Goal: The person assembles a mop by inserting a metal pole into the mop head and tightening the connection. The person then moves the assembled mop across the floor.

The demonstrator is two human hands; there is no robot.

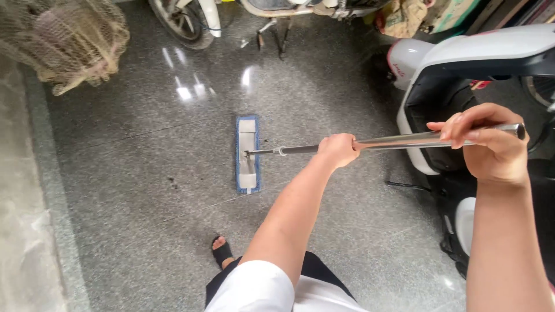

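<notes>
The mop head (248, 153) is lying flat on the floor (144, 173) ahead of the left hand (337, 149) — fist clenching the pole (399, 140) midway — while the right hand (488, 141) is curling around its end, beside the scooter (462, 63).

A flat mop (248, 153) lies with its rectangular head flat on the speckled grey stone floor, long side running near to far, in the middle of the scene. The head is grey on top with a blue fringed pad edging it. A slim metal handle (399, 140) joins the head at its centre and runs rightward, nearly level, dark near the head and shiny silver farther along.
</notes>
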